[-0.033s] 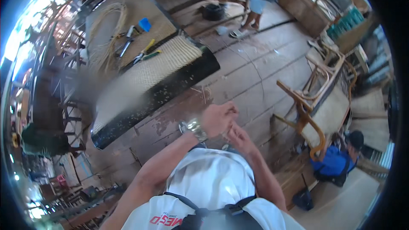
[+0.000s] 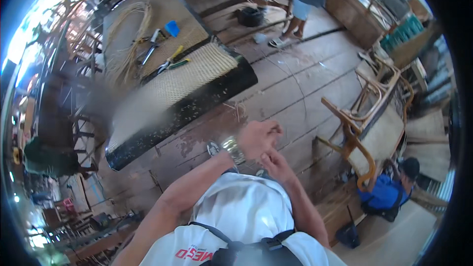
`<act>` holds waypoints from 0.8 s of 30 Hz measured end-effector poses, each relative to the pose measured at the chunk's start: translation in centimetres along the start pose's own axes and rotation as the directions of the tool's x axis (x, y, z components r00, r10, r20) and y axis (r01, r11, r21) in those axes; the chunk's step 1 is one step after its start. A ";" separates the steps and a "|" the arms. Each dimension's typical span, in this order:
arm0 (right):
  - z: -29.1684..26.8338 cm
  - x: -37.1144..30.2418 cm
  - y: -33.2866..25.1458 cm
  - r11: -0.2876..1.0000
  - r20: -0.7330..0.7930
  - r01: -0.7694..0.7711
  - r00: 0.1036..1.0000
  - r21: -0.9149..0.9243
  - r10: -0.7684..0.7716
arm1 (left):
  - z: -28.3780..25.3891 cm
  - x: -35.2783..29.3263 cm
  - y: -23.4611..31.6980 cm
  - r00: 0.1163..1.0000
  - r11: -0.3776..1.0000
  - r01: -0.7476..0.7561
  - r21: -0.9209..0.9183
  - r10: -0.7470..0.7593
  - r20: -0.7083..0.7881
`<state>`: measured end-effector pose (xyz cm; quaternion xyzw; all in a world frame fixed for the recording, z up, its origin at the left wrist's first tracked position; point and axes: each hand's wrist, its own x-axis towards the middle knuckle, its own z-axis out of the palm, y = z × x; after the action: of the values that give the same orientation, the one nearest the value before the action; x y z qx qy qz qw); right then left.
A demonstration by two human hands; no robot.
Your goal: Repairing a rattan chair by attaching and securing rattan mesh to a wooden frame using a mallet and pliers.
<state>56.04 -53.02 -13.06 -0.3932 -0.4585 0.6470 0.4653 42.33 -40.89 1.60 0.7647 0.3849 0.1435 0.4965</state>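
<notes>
My left hand [image 2: 255, 140], with a shiny metal watch [image 2: 232, 149] at its wrist, is held in front of my white shirt [image 2: 241, 202]. Its fingers are curled. Just below it, my right hand [image 2: 277, 165] is closed, thumb pressed to the fingers, and touches the left hand. Anything between them is too small or hidden to make out. Ahead to the left lies a long bench frame with woven cane [image 2: 197, 71] and a black edge [image 2: 197, 118]. On it lie yellow-handled pliers [image 2: 172, 60], another hand tool [image 2: 150, 49], a blue piece [image 2: 172, 28] and a coil of cane strands [image 2: 129, 44].
Wooden chair frames [image 2: 364, 118] stand at the right. Beyond them a person in blue [image 2: 384, 192] sits low. Another person [image 2: 303, 5] stands ahead by a black basin [image 2: 250, 16]. A green crate [image 2: 401, 34] is at the far right. Cane scraps [image 2: 238, 111] lie on the plank floor.
The view has shifted slightly, so the bench and tools appear a little farther right. My hands remain together; the left one's fingers have changed position slightly.
</notes>
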 end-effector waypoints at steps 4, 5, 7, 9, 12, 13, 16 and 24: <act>3.6 0.5 -5.4 0.990 -0.153 -0.139 0.978 0.026 0.142 | -0.3 0.2 0.7 0.998 0.991 -0.059 -0.119 0.059 0.000; 4.0 0.6 -6.3 0.989 -0.118 -0.145 0.982 0.028 0.147 | 0.2 0.0 -0.5 0.940 0.982 -0.191 0.003 0.184 -0.288; 3.4 0.5 -7.7 0.985 -0.378 -0.079 0.926 -0.156 0.015 | 0.6 -1.1 -1.4 0.776 0.948 -0.276 0.161 0.318 -0.545; 2.9 0.6 -8.5 0.984 -0.514 -0.112 0.857 -0.135 0.027 | 1.1 -3.1 -1.9 0.902 0.961 0.237 -0.143 -0.273 -0.334; 3.7 1.8 -8.3 0.987 -0.645 -0.135 0.762 -0.084 0.050 | 3.7 -4.8 -5.4 0.970 0.850 0.188 -0.491 -0.240 -0.044; 4.0 2.2 -8.1 0.989 -0.668 -0.137 0.742 -0.057 0.064 | 3.4 -5.3 -5.4 0.967 0.846 0.181 -0.502 -0.246 -0.065; 5.3 3.9 -7.7 0.980 -0.582 -0.178 0.790 0.089 0.196 | 2.1 -7.4 -6.1 0.980 0.954 0.152 -0.260 -0.179 -0.084; 9.0 17.3 -19.2 0.961 -0.159 -0.031 0.984 0.276 0.077 | 0.0 -28.5 -33.3 0.819 0.601 0.542 0.588 -0.536 -0.207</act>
<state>47.80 -35.60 6.36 -0.3909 -0.3133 0.6809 0.5342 8.62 -54.70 -22.77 0.7314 0.6243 -0.1446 0.2332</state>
